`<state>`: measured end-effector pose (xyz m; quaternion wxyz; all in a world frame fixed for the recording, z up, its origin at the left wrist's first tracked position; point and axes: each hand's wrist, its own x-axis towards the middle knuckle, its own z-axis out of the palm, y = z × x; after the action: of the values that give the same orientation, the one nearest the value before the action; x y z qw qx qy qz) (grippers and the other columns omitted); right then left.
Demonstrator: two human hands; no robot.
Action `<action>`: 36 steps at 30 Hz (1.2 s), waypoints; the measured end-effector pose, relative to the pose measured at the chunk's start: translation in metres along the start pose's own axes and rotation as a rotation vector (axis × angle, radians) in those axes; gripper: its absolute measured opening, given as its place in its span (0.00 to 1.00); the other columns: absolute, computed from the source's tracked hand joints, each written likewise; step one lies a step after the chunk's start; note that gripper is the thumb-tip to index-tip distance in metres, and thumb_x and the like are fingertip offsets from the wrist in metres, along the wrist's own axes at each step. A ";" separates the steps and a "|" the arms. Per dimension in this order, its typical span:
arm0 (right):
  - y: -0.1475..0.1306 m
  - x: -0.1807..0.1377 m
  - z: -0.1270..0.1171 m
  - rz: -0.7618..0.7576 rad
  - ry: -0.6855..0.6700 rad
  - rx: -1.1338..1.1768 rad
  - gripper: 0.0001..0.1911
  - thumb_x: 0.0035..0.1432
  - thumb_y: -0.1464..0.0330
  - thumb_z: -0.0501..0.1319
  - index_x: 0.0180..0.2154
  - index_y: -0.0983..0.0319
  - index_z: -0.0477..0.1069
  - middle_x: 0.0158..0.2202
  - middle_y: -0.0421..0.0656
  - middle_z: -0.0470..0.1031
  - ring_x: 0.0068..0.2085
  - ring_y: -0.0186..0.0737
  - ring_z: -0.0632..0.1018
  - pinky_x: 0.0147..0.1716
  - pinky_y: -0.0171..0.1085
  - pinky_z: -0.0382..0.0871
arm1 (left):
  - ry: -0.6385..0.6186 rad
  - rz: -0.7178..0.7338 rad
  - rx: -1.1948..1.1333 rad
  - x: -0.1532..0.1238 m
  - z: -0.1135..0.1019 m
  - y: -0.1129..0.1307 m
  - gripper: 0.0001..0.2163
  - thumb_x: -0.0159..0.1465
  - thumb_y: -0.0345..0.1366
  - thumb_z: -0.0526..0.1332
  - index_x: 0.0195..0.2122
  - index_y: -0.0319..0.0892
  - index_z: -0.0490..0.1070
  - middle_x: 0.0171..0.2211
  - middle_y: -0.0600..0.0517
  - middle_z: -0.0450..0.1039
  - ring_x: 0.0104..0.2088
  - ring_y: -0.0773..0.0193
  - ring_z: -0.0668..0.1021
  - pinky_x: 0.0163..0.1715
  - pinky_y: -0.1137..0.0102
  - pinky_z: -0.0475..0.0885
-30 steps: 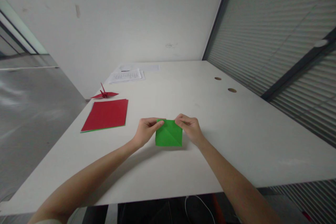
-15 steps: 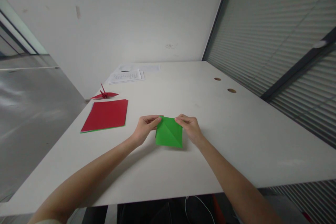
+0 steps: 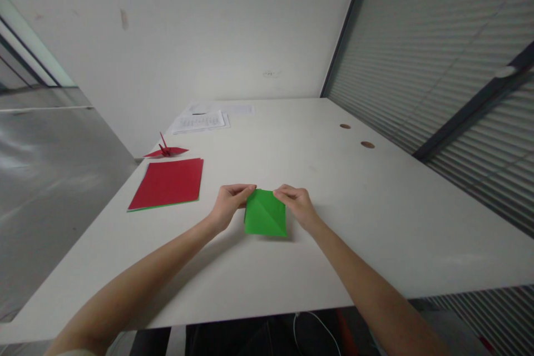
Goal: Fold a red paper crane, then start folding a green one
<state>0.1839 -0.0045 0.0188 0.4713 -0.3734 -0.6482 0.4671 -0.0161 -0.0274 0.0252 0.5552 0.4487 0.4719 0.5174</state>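
Note:
A folded green paper square (image 3: 265, 214) lies near the front middle of the white table (image 3: 375, 222), with a diagonal crease across it. My left hand (image 3: 228, 205) pinches its upper left edge with closed fingers. My right hand (image 3: 295, 204) pinches the upper right corner, its fingers closed on the paper as well. The top of the paper is pushed into a narrower, peaked shape between the two hands.
A stack of red paper sheets (image 3: 168, 182) lies to the left, with a red paper crane (image 3: 166, 149) behind it. White printed sheets (image 3: 201, 120) lie at the far end. Two round holes (image 3: 367, 144) are in the tabletop at the right.
Both hands have drawn closer together at the paper's top edge. The green paper has shifted slightly left and its top has gone from flat to peaked.

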 end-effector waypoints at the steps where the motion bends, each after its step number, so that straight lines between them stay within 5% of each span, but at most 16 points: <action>1: 0.000 0.000 0.000 0.000 -0.008 0.001 0.16 0.52 0.56 0.64 0.22 0.62 0.75 0.25 0.41 0.72 0.29 0.35 0.70 0.31 0.36 0.63 | 0.004 0.000 -0.004 0.000 0.000 0.000 0.20 0.50 0.49 0.70 0.34 0.37 0.80 0.30 0.45 0.79 0.29 0.61 0.78 0.32 0.66 0.75; 8: 0.004 0.002 0.001 0.031 -0.003 -0.015 0.17 0.53 0.57 0.64 0.22 0.62 0.73 0.23 0.39 0.70 0.28 0.35 0.69 0.31 0.36 0.61 | 0.076 0.041 -0.016 -0.001 0.003 0.003 0.18 0.47 0.48 0.72 0.31 0.37 0.80 0.28 0.48 0.79 0.28 0.65 0.77 0.32 0.69 0.74; 14: 0.005 0.001 0.000 0.039 0.018 -0.009 0.18 0.53 0.57 0.63 0.20 0.62 0.71 0.23 0.39 0.68 0.28 0.35 0.68 0.31 0.36 0.60 | -0.082 -0.046 0.073 -0.002 0.004 0.000 0.20 0.47 0.49 0.72 0.30 0.34 0.79 0.27 0.47 0.78 0.27 0.62 0.77 0.30 0.68 0.72; 24: 0.010 0.004 0.000 0.077 0.019 -0.013 0.17 0.52 0.57 0.63 0.21 0.62 0.73 0.23 0.40 0.71 0.29 0.36 0.70 0.32 0.36 0.61 | -0.130 -0.096 -0.022 0.005 -0.003 -0.009 0.19 0.50 0.50 0.70 0.29 0.35 0.78 0.23 0.50 0.75 0.24 0.66 0.74 0.26 0.72 0.67; 28: 0.005 0.004 -0.004 0.166 -0.037 -0.003 0.14 0.49 0.58 0.64 0.28 0.63 0.78 0.27 0.43 0.77 0.31 0.39 0.74 0.35 0.38 0.65 | -0.204 -0.104 0.098 0.003 -0.004 -0.006 0.19 0.51 0.49 0.69 0.29 0.36 0.79 0.23 0.51 0.75 0.23 0.66 0.74 0.24 0.73 0.65; 36: 0.001 -0.004 0.012 0.121 -0.160 -0.099 0.11 0.46 0.61 0.67 0.28 0.63 0.78 0.27 0.43 0.78 0.28 0.37 0.74 0.29 0.36 0.65 | -0.391 -0.127 0.309 -0.007 0.004 -0.008 0.20 0.53 0.50 0.67 0.19 0.35 0.71 0.13 0.57 0.62 0.15 0.75 0.61 0.16 0.76 0.51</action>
<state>0.1734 -0.0112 0.0152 0.3700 -0.3963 -0.6824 0.4904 -0.0110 -0.0352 0.0189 0.5922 0.5890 0.4563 0.3067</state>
